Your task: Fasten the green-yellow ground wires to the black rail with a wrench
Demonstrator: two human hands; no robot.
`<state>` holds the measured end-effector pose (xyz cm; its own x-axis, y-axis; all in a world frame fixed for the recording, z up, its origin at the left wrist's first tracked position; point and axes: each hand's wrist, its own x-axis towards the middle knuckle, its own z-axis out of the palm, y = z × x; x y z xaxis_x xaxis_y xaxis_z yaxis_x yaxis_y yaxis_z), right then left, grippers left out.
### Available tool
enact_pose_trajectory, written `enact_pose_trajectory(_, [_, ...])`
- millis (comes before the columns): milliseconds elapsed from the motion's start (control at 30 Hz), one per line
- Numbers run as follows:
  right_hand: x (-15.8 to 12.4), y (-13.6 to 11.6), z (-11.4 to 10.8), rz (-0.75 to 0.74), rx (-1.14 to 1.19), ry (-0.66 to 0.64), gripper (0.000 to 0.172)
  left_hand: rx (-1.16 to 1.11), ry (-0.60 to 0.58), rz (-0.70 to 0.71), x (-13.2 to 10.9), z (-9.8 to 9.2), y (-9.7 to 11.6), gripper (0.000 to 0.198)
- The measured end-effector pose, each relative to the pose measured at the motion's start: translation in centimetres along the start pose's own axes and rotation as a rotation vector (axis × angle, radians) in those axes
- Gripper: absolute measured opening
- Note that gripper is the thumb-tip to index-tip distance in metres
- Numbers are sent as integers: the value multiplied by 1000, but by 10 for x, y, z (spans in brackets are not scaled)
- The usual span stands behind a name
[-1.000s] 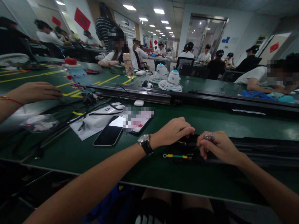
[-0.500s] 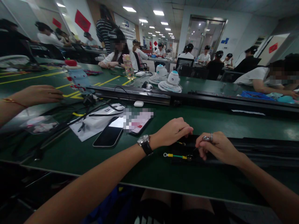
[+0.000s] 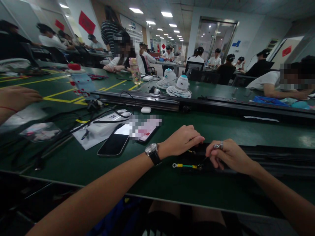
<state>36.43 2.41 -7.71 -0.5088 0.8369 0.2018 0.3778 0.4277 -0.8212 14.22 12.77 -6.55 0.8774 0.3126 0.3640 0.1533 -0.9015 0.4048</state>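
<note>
Right grip [image 3: 227, 155] pinched, left grip [image 3: 183, 140] seemingly curled

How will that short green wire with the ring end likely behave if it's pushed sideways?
The wire will probably feel fairly stiff, as it lies straight with yellow sleeves near both ends. It looks light, being short and thin. Its other end seems to meet the black bar, so it may pivot there rather than slide.
</note>
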Motion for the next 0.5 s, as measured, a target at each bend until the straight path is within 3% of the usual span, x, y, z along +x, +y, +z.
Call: enact_pose_trajectory(500, [1,-5,-2,-52,-20,34,23,12,-28,-8,-1,1,1,46])
